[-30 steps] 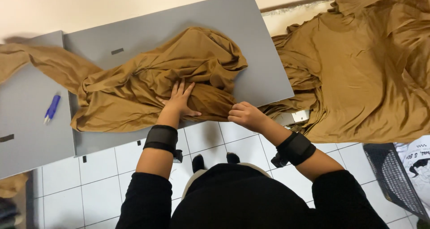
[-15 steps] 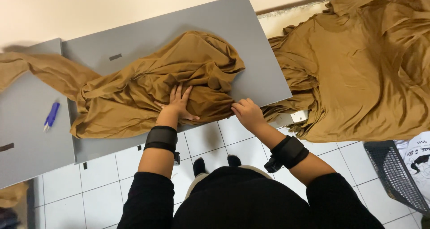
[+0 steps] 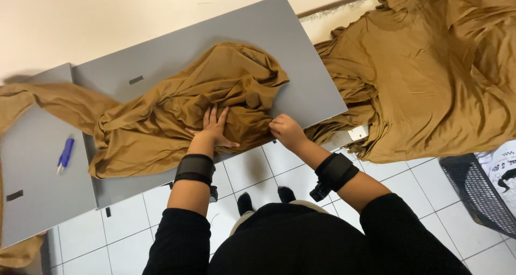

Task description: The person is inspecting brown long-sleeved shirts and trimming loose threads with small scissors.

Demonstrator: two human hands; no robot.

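Far left, a blue pen point(image 3: 65, 154) lies alone on the grey surface point(image 3: 161, 54), well apart from the action, with a tail of cloth trailing off past it. Moving in, the brown cloth point(image 3: 161, 124) sits bunched in the middle of the surface, folds piled up toward its right end. The left hand point(image 3: 214, 126) lies flat on it, fingers spread, palm pressing the heap down near the near edge. Just to its right, the right hand point(image 3: 286, 131) is curled tight at the cloth's near right edge, seemingly pinching a fold, though what the fingertips grip is hidden. To do this well, I'd judge the flat hand should hold firm as an anchor while the pinching hand draws the edge out evenly, so the wrinkles run out rather than bunch. Black bands wrap both wrists. Further right, the cloth spills off the surface into a big brown spread point(image 3: 430, 76), and a dark basket point(image 3: 475, 191) stands on the tiled floor.
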